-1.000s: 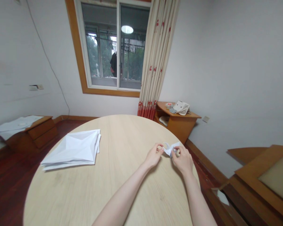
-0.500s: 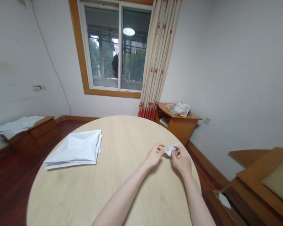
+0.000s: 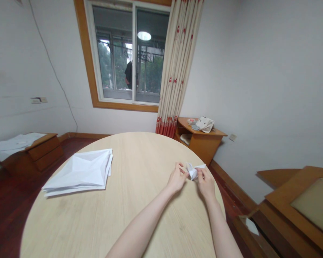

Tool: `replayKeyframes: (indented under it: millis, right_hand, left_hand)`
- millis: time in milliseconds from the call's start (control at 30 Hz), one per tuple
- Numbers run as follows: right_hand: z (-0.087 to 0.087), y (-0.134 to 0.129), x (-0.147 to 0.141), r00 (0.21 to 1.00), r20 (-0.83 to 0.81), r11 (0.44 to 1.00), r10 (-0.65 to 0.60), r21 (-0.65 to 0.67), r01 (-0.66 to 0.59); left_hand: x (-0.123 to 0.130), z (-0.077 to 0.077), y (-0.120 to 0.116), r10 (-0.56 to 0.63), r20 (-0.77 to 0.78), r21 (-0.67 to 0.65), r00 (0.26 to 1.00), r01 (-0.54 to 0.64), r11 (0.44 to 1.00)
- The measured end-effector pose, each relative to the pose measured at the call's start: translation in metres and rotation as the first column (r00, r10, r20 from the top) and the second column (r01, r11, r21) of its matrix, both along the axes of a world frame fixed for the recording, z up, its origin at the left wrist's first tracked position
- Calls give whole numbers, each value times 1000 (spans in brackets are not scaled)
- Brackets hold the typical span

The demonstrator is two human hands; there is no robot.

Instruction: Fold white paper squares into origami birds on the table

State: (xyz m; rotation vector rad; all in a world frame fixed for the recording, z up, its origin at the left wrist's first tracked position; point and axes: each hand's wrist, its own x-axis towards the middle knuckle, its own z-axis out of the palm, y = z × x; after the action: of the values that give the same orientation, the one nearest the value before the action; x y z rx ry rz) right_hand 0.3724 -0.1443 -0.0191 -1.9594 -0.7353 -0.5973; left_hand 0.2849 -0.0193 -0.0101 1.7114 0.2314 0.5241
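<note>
A small folded white paper (image 3: 193,173), with pointed flaps like an origami figure, is held between my two hands near the right side of the round table (image 3: 140,154). My right hand (image 3: 206,182) pinches its right part between thumb and fingers. On the left edge of the paper, the thumb and fingertips of my left hand (image 3: 177,178) are closed, with the fingers curled. Part of the paper is covered by fingertips.
A stack of creased white paper sheets (image 3: 80,168) lies on the table's left side. Behind stands a small wooden corner cabinet (image 3: 201,143) with a cloth bag (image 3: 205,124). More paper (image 3: 16,141) covers a low drawer unit (image 3: 47,152) at left. Wooden furniture (image 3: 282,200) stands at right.
The folded paper has turned a little and its flaps show more widely spread between the hands. The fingers have shifted on it. The whole view has moved slightly, shifting things left.
</note>
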Motion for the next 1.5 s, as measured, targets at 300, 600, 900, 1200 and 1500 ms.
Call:
replayKeyframes:
  millis: [300,600,900,1200,1500]
  right_hand:
    - [-2,-5,9,985,-23,977,-173,126,174]
    - [13,-3,-8,974,58,966,-221,151,211]
    - [51,24,-49,964,262,996,-48,86,26]
    - [75,92,-90,913,289,952,289,12,-305]
    - [77,185,-146,821,177,824,543,74,-561]
  left_hand:
    - [21,-1,-8,124,-103,37,987,-121,992]
    - [8,9,-8,153,-83,47,985,-150,988]
    - [-31,45,31,280,81,30,956,-283,959]
    - [-114,89,102,467,283,46,838,-498,866]
    - [-215,93,155,705,352,142,616,-780,610]
